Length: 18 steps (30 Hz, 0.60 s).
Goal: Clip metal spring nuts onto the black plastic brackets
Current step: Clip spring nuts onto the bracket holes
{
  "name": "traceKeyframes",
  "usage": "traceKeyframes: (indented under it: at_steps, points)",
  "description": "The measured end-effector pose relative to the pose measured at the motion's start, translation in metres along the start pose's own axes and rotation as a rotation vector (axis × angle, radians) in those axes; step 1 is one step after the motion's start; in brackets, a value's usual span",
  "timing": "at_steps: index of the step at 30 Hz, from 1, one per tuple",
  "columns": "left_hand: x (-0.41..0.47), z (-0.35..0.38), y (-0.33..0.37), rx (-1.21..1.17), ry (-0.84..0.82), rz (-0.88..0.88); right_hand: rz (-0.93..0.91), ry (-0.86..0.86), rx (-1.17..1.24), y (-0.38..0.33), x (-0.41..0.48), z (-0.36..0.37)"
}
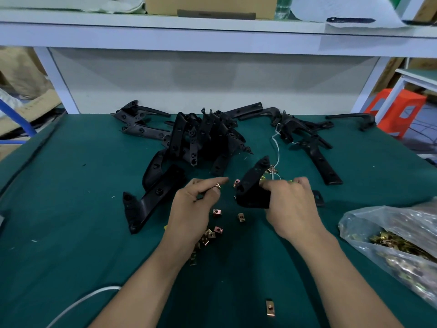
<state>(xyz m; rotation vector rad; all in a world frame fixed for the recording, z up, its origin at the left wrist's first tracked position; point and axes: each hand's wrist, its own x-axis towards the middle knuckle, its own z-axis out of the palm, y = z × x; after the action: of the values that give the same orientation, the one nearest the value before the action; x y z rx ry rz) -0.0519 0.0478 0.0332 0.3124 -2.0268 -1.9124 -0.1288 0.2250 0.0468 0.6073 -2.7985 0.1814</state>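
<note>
The left hand [191, 207] is pinching a nut [217, 185], likely light and slippery, at nine o'clock of the stiff-looking bracket [253, 181] that the right hand [292, 204] is gripping by its broad end.

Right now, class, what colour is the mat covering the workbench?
The mat is dark teal green, clearest in the head view.

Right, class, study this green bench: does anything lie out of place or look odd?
One spring nut lies alone near the front edge, apart from the loose nuts by the left hand. A white string trails among the brackets on the right. Nothing looks damaged.
</note>
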Motion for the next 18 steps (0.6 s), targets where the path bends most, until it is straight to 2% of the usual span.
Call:
traceKeyframes:
  at_steps: [5, 11, 18]
  points:
    - [0.003, -0.009, 0.0, -0.041, -0.189, -0.099, -0.113, -0.075, -0.023, 0.004, 0.005, 0.003]
    - [0.005, -0.016, -0.004, -0.119, -0.292, -0.104, -0.224, -0.019, -0.046, -0.006, 0.001, 0.008]
    - [0.005, -0.02, -0.005, -0.203, -0.215, -0.14, -0.278, -0.052, -0.036, -0.013, 0.0, 0.007]
